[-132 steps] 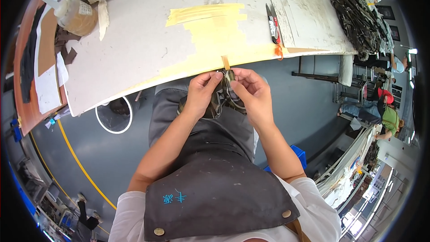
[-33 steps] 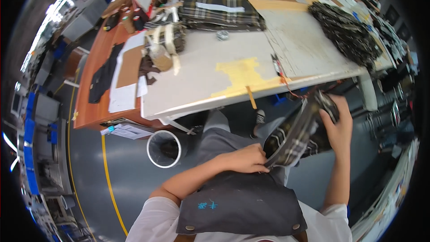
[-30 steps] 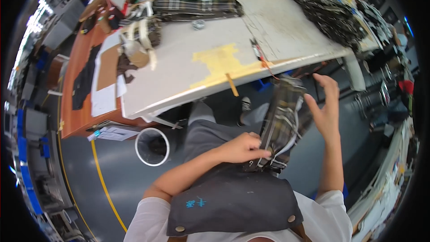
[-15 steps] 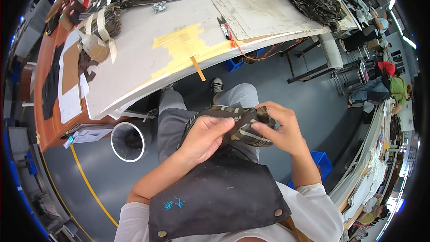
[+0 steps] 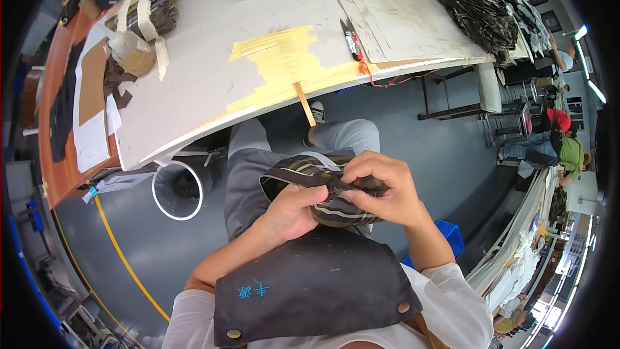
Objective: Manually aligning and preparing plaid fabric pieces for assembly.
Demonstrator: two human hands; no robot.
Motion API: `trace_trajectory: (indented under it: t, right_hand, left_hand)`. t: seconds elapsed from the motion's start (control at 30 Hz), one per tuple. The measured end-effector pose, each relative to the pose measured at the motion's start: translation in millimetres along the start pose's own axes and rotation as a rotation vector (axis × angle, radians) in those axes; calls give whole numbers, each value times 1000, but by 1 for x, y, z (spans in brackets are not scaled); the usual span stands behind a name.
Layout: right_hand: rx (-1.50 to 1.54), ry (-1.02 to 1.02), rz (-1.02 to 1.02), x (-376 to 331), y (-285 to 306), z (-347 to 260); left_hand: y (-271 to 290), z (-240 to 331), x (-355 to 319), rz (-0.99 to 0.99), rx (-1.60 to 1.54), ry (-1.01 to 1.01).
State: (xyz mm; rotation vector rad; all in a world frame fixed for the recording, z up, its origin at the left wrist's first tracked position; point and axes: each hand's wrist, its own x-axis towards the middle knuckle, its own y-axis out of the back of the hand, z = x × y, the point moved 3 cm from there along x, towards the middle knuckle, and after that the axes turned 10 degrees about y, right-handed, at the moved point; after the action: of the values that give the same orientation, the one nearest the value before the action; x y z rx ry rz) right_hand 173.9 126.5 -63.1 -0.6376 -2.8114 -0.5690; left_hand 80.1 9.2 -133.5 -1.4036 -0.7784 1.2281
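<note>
Over my lap, above the dark apron, I hold a dark plaid fabric piece with a brown band and a zipper along its edge. My left hand grips it from the left, thumb pressed on top near the middle. On the other side, my right hand pinches the dark band between thumb and fingers, close to the left thumb. The fabric forms a loop that gapes at its left end. What lies exactly between the fingertips is too small to make out.
Ahead stands a pale table with yellow tape, a wooden stick jutting from its edge, scissors and a plaid fabric stack. A white-rimmed bin is left, a blue crate right. A person in green is far right.
My right hand has moved slightly left and down, its fingertips closer to my left thumb. The fabric has turned, its left end now gaping. The view has shifted a little.
</note>
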Motion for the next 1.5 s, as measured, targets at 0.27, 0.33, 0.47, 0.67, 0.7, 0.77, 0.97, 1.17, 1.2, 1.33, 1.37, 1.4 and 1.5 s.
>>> trace_trajectory:
  t: [0.27, 0.33, 0.47, 0.67, 0.7, 0.77, 0.97, 1.17, 1.2, 1.33, 1.37, 1.4, 1.5]
  right_hand:
    - [-41, -222, -64, 11, -15, 39]
    - [59, -299, 98, 12, -19, 49]
    - [5, -321, 103, 14, -24, 69]
    - [-63, -398, 197, 15, -27, 89]
    - [-63, -400, 194, 16, -29, 90]
    - [-91, -422, 212, 15, -30, 93]
    - [-81, -442, 278, 14, -29, 93]
    - [-106, -423, 296, 21, -32, 90]
    - [-100, -397, 328, 22, -33, 90]
    - [-104, -448, 349, 24, -31, 91]
    - [-119, -440, 351, 25, -31, 92]
    - [-121, -439, 351, 28, -32, 90]
    - [10, -452, 376, 33, -35, 91]
  left_hand:
    - [34, 4, 17, 40, -323, 20]
    - [36, 9, 23, 126, -303, 50]
    - [42, 13, 30, 208, -312, 42]
    - [52, 17, 40, 253, -406, 35]
    - [53, 17, 41, 254, -409, 34]
    - [55, 17, 41, 314, -445, 31]
    - [49, 19, 46, 282, -467, 32]
    - [45, 26, 42, 281, -464, 18]
    - [44, 28, 41, 291, -466, 26]
    - [49, 34, 50, 313, -433, -38]
    - [51, 39, 53, 280, -461, -49]
    - [51, 45, 55, 245, -450, -70]
    - [48, 68, 54, 245, -372, -117]
